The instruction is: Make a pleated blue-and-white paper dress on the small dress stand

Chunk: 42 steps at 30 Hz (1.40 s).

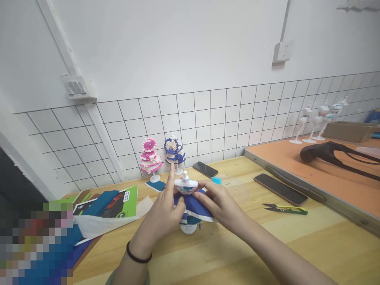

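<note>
Upright on the wooden table stands a miniature dress form (186, 187), with a white neck and shoulders and a round white base (189, 228). Around its body is a dark blue skirt (197, 208) with a white edge, which looks like paper. My left hand (168, 209) closes on the left side of the form and skirt; its thumb presses the blue material while its index finger points up. From the right, my right hand (218, 198) pinches near the form's shoulder and the top of the skirt. Both hands partly cover the skirt.
Behind stand a pink-dressed form (150, 158) and a blue-and-cream one (174, 152). A phone (205, 169), a clear round tray (234, 189), another phone (280, 189) and thread snips (285, 209) lie rightward. Paper sheets (101, 204) cover the left; an orange raised board (276, 160) borders the right.
</note>
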Each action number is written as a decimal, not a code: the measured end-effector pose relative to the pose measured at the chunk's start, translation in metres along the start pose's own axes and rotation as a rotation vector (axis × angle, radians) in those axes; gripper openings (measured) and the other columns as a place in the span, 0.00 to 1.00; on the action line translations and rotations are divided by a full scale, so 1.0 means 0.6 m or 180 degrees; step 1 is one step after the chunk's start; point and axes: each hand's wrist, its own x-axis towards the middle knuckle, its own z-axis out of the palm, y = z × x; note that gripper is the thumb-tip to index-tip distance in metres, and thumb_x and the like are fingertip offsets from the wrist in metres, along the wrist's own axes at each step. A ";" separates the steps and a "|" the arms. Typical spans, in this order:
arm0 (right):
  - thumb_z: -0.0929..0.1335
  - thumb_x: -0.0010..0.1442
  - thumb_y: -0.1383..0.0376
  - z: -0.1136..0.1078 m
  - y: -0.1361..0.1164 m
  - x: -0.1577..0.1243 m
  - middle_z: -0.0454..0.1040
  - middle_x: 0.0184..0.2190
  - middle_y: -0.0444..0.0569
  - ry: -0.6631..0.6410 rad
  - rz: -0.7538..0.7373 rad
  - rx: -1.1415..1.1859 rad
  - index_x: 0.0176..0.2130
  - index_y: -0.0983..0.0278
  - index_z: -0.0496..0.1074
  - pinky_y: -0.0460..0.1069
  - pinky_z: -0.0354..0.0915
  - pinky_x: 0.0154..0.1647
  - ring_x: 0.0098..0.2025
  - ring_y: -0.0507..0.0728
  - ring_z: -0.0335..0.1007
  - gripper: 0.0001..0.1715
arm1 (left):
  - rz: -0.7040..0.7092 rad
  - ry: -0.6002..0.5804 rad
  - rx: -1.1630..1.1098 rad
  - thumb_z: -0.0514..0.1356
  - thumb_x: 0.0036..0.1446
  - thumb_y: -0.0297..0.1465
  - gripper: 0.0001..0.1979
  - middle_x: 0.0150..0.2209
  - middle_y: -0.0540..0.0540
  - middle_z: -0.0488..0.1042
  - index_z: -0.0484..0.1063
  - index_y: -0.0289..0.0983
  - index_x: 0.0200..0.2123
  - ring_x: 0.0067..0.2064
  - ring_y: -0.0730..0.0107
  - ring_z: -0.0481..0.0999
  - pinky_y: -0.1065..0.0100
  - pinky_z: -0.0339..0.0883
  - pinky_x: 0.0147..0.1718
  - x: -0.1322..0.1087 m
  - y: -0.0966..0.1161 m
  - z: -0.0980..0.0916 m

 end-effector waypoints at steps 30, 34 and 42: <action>0.59 0.66 0.59 -0.012 -0.024 0.028 0.73 0.36 0.47 -0.0349 -0.0056 0.0020 0.43 0.63 0.69 0.46 0.62 0.36 0.37 0.55 0.69 0.15 | -0.0054 0.0283 -0.0940 0.61 0.52 0.31 0.33 0.51 0.44 0.71 0.54 0.42 0.61 0.53 0.63 0.69 0.65 0.63 0.51 0.019 -0.038 0.001; 0.60 0.64 0.57 -0.010 -0.022 0.036 0.72 0.31 0.45 -0.0376 0.0016 0.0140 0.39 0.64 0.70 0.45 0.61 0.31 0.33 0.54 0.68 0.16 | -0.0139 0.0389 -0.1024 0.61 0.51 0.31 0.37 0.47 0.45 0.74 0.49 0.43 0.62 0.48 0.62 0.73 0.65 0.67 0.45 0.019 -0.038 0.002; 0.66 0.58 0.52 -0.019 -0.002 0.066 0.73 0.41 0.51 -0.0701 0.0449 0.0762 0.52 0.66 0.67 0.51 0.66 0.41 0.43 0.58 0.70 0.28 | -0.0306 0.0589 -0.1190 0.62 0.50 0.29 0.42 0.36 0.48 0.77 0.43 0.41 0.64 0.45 0.63 0.74 0.64 0.66 0.45 0.015 -0.024 -0.005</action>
